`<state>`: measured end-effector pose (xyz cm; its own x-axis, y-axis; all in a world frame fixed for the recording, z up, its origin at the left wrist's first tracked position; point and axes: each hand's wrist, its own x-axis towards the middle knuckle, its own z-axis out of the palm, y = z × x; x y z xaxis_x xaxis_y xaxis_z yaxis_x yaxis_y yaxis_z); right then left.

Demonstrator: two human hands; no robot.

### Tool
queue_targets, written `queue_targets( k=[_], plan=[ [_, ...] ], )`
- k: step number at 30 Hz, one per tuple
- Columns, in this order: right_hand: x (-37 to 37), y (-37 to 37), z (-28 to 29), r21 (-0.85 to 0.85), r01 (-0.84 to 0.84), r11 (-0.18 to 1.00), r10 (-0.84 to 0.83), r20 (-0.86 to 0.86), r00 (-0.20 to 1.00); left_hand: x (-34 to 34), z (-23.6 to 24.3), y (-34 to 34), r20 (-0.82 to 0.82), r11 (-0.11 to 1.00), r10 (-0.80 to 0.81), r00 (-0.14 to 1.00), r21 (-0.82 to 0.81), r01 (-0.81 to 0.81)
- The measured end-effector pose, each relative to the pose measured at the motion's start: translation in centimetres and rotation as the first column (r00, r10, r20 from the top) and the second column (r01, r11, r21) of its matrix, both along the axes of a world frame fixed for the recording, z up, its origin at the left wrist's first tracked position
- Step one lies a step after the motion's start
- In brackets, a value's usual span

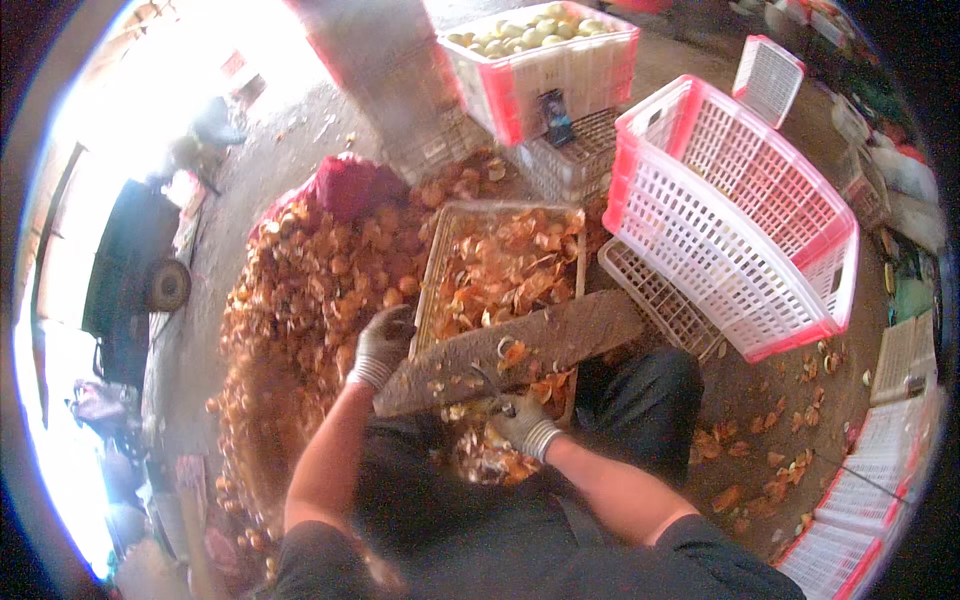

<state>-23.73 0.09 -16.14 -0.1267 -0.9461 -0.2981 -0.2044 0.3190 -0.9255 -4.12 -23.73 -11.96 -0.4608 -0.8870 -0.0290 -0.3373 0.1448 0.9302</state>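
Note:
A wooden board lies aslant across a shallow crate filled with onion skins. My left hand, in a grey glove, is at the board's left end beside the crate's rim. Its fingers reach toward the heap of brown onions and seem to hold nothing, though blur softens them. Below the board, my right hand, gloved too, is closed around a small knife. The thin curved blade points up over the board; its handle is mostly hidden. Onion scraps lie on the wood.
A white-and-red crate of peeled onions stands at the back. To the right, a tilted plastic crate rests above another low crate. A red mesh sack tops the onion heap. Skins litter the floor at right.

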Motion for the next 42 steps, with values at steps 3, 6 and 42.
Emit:
queue_targets(
  k=[3,6,42],
  plan=[
    [0.1,0.1,-0.4,0.069,-0.017,0.998,0.013,0.060,0.998,4.5,0.1,1.7,0.071,0.979,0.205,0.976,-0.015,-0.204],
    [-0.6,0.2,-4.0,-0.014,0.025,1.000,-0.026,-0.090,0.996,6.5,-0.2,6.0,0.156,0.974,0.200,0.967,-0.142,-0.178],
    [-0.3,-3.7,-7.1,0.211,0.192,0.959,-0.181,-0.070,0.981,21.8,-16.6,2.2,0.508,0.854,0.370,0.778,0.143,-0.500]
  ],
)
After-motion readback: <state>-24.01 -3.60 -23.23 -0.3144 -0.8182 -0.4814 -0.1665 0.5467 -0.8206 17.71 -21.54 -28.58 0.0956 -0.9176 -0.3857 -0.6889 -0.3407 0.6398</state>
